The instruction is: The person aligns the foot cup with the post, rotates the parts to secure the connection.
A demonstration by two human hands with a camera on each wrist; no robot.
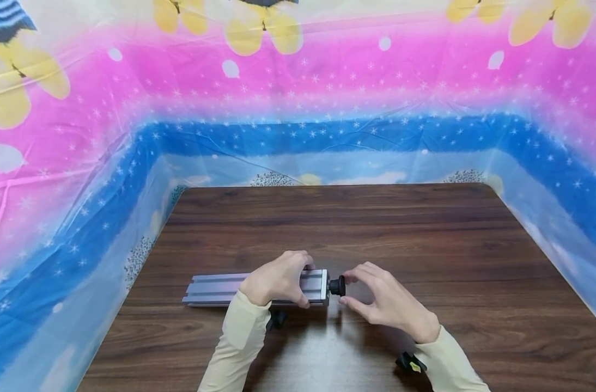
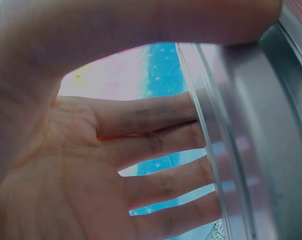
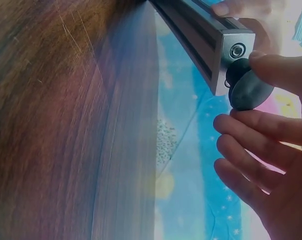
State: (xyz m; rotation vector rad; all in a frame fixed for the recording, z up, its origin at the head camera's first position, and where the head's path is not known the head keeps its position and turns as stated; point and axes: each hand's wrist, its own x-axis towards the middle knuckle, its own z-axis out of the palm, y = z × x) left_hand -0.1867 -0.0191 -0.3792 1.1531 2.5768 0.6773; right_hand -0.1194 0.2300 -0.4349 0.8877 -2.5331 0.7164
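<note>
A silver slotted aluminium bar (image 1: pixel 219 287) lies flat near the front of the wooden table (image 1: pixel 425 239). My left hand (image 1: pixel 278 280) grips the bar's right end from above, fingers over the far side and thumb on the near side; the left wrist view shows the bar (image 2: pixel 261 150) against my fingers (image 2: pixel 156 145). A black round knob (image 1: pixel 337 286) sits at the bar's end face. My right hand (image 1: pixel 383 299) pinches this knob (image 3: pixel 248 87) between thumb and forefinger, right at the end plate (image 3: pixel 233 55).
A colourful plastic sheet (image 1: pixel 82 163) with pink and blue bands walls the table on the left, back and right. Small black wrist camera mounts show under my left sleeve (image 1: pixel 277 320) and right sleeve (image 1: pixel 409 363).
</note>
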